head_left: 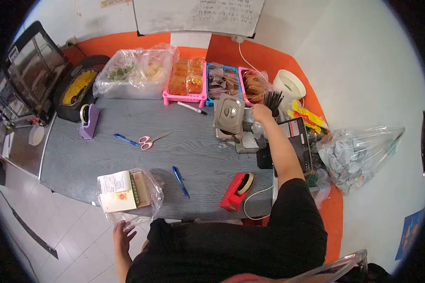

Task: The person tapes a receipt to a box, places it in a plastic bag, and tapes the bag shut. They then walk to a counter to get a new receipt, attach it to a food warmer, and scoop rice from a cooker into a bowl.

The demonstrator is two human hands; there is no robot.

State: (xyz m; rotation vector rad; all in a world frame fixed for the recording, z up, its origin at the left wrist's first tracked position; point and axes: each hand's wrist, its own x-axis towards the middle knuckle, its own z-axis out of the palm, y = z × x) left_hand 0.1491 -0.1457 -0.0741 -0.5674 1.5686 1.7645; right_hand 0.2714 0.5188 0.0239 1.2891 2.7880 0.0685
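My left hand point(122, 238) is at the table's front left edge, fingers pinching the rim of a clear plastic bag point(151, 214). In that bag lie boxes or booklets, among them a cream-coloured one point(118, 201) with a printed slip point(114, 182) on top. Over at the far right, my right hand point(262, 113) is closed beside a lidded metal container point(230, 113). Some clear plastic shows just below its fingers; what they hold I cannot make out. Right behind the hand stands a bundle of black sticks point(273, 100).
Along the back are a pink basket point(184, 98), a blue basket point(211, 101) and a clear tub point(130, 89). On the table lie scissors point(148, 141), a blue pen point(180, 181), a red tape dispenser point(235, 193) and a purple one point(89, 123). A filled plastic bag point(349, 155) stands right.
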